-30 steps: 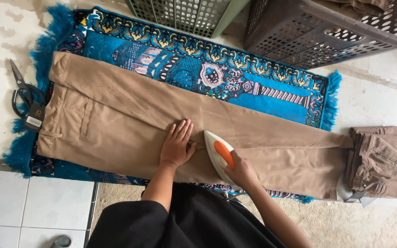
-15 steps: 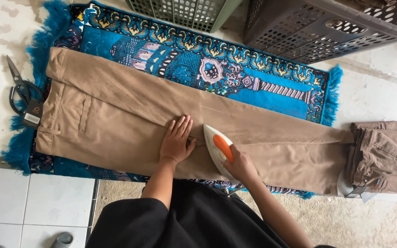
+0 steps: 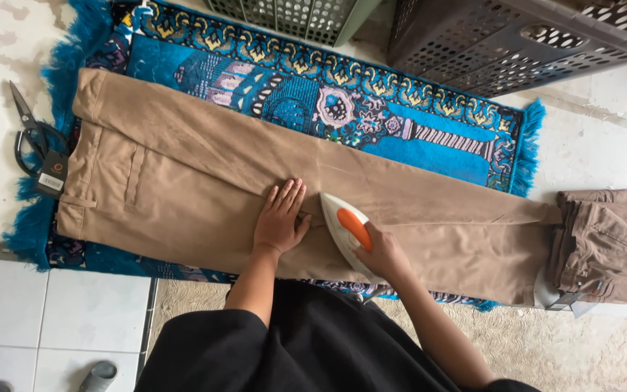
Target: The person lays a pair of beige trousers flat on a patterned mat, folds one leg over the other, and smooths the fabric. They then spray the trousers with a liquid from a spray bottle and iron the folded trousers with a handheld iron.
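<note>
A pair of tan trousers (image 3: 183,174) lies flat along a blue patterned rug (image 3: 371,116), waistband to the left. My left hand (image 3: 281,218) presses flat on the trouser leg, fingers spread. Just right of it, my right hand (image 3: 382,254) grips the orange handle of a white iron (image 3: 342,225), whose tip points toward the left hand and rests on the cloth.
Black scissors (image 3: 30,131) and a dark tag (image 3: 52,174) lie at the rug's left edge. A folded tan garment (image 3: 604,243) sits at the right. A grey crate (image 3: 292,14) and a dark crate (image 3: 517,36) stand behind the rug. White floor tiles (image 3: 52,319) show lower left.
The iron and my right hand have slid slightly left along the trouser leg, closer to my left hand. My left hand stays pressed on the cloth.
</note>
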